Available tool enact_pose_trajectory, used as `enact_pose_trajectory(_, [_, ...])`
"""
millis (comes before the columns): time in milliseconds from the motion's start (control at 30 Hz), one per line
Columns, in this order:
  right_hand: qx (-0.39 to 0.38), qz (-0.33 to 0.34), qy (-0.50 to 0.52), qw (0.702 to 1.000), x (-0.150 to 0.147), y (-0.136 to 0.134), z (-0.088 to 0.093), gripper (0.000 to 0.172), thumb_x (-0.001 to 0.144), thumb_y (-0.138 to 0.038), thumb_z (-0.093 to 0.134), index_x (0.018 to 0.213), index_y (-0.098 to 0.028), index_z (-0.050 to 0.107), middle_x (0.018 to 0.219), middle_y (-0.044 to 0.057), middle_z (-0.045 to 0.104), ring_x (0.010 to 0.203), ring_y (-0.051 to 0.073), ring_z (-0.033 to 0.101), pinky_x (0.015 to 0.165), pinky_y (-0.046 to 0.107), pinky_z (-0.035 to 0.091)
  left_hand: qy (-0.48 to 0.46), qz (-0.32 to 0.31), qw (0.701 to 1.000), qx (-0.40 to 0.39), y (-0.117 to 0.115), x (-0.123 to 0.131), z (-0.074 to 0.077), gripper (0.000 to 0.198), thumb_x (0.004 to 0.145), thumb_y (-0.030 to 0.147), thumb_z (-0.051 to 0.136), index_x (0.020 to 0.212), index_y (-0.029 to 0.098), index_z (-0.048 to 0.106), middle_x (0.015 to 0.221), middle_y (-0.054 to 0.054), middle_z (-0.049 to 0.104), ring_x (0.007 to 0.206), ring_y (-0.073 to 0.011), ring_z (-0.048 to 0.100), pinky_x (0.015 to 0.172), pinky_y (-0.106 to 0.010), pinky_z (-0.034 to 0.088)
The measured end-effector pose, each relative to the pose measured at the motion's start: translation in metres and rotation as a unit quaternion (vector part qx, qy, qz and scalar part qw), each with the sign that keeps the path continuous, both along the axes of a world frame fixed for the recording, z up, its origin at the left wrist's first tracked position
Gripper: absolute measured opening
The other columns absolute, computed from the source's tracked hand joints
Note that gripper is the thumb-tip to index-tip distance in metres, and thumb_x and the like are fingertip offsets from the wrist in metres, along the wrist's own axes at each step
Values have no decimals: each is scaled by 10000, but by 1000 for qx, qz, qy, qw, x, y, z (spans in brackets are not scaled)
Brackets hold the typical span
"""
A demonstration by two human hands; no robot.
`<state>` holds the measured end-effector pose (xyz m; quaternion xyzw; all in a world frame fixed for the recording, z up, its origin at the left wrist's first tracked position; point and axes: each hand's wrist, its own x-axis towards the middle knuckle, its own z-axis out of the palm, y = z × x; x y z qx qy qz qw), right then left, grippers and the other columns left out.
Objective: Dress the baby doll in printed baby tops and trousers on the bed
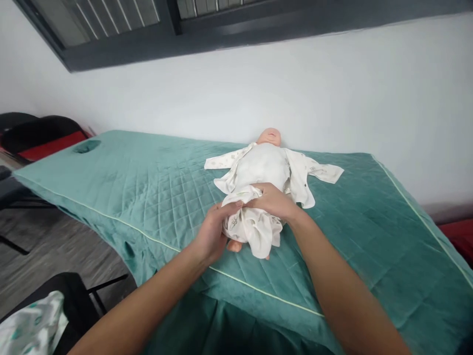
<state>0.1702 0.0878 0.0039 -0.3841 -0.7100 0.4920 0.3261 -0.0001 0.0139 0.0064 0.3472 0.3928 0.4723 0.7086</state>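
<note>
A baby doll lies on its back, its head toward the wall. Its white printed baby jacket hangs open at the front, with both sleeves spread sideways. A second white printed baby garment is bunched over the doll's legs, and I cannot tell its exact cut. My left hand is closed on the left side of this garment, thumb on top. My right hand grips its upper edge by the doll's waist, with some fingertips hidden in the cloth. A small foot pokes out below the fabric.
A green quilted cover spreads over the bed, which has a round hole at its far left. Behind it rise a white wall and a dark window frame. Black-and-red chairs stand left. A patterned cloth lies on a nearer chair.
</note>
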Motion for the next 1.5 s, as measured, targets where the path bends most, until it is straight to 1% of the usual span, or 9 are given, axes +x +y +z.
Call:
enact_pose_trajectory(100, [22, 6, -37, 999, -1, 1, -2, 123, 682, -254, 673, 753, -160, 637, 753, -21, 618, 718, 145, 531, 639, 252, 385, 30, 35, 999, -26, -22, 4, 8, 261, 787, 385, 716, 819, 126, 706, 656, -18, 635, 570, -123, 528, 505, -230, 394])
enact_pose_trajectory(233, [25, 29, -61, 997, -2, 1, -4, 111, 632, -198, 618, 738, -167, 632, 748, -22, 626, 719, 143, 538, 646, 248, 388, 18, 83, 996, -17, -53, 11, 10, 272, 809, 370, 733, 905, 116, 748, 900, -73, 742, 815, -168, 643, 696, -234, 481])
enact_pose_trajectory(433, [51, 63, -142, 987, -3, 0, -6, 122, 628, -188, 618, 740, -177, 664, 759, -11, 669, 737, 154, 566, 642, 247, 370, -37, 135, 989, -57, -88, 13, -10, 351, 854, 372, 708, 1132, 160, 742, 1198, -93, 726, 1179, -261, 631, 933, -298, 514])
enact_pose_trajectory(567, [71, 71, -195, 976, -2, -1, -6, 95, 629, -196, 642, 716, -183, 676, 748, -14, 671, 727, 154, 555, 621, 249, 346, -20, 168, 983, -70, -95, 3, -30, 384, 813, 355, 756, 1151, 173, 741, 1214, -95, 723, 1161, -260, 651, 932, -305, 533])
enact_pose_trajectory(733, [64, 74, -234, 967, -1, 0, -4, 93, 630, -252, 663, 627, -191, 593, 655, -43, 582, 656, 127, 479, 569, 255, 294, 38, 165, 982, -87, -82, -22, -53, 387, 768, 395, 793, 1075, 162, 754, 1068, -95, 750, 977, -235, 701, 786, -299, 577])
enact_pose_trajectory(900, [84, 54, -265, 959, -2, 0, -3, 224, 653, -314, 694, 595, -196, 512, 617, -49, 520, 619, 118, 436, 546, 270, 255, 130, 120, 980, -93, -65, -32, -50, 426, 751, 484, 794, 984, 130, 749, 931, -88, 727, 829, -207, 677, 681, -307, 597])
enact_pose_trajectory(1067, [71, 70, -275, 956, -3, 0, 2, 264, 666, -363, 726, 590, -199, 534, 607, -37, 545, 595, 126, 447, 541, 279, 251, 79, 33, 992, -92, -59, -35, -42, 402, 818, 449, 742, 1061, 129, 745, 1016, -117, 714, 837, -177, 646, 651, -257, 592])
enact_pose_trajectory(1300, [46, 93, -230, 968, 0, -3, 8, 150, 742, -327, 656, 687, -187, 658, 715, 1, 672, 671, 166, 561, 581, 270, 327, 88, -18, 996, 22, -34, -45, -51, 423, 819, 486, 732, 1056, 136, 747, 914, -101, 721, 741, -175, 629, 653, -279, 548])
enact_pose_trajectory(1500, [4, 134, -165, 977, 6, -2, 8, 349, 820, -504, 668, 872, -168, 748, 878, 36, 740, 808, 213, 642, 659, 276, 433, 69, -15, 995, 67, -9, -54, -60, 427, 773, 513, 768, 1005, 156, 741, 898, -63, 726, 778, -172, 626, 730, -261, 489])
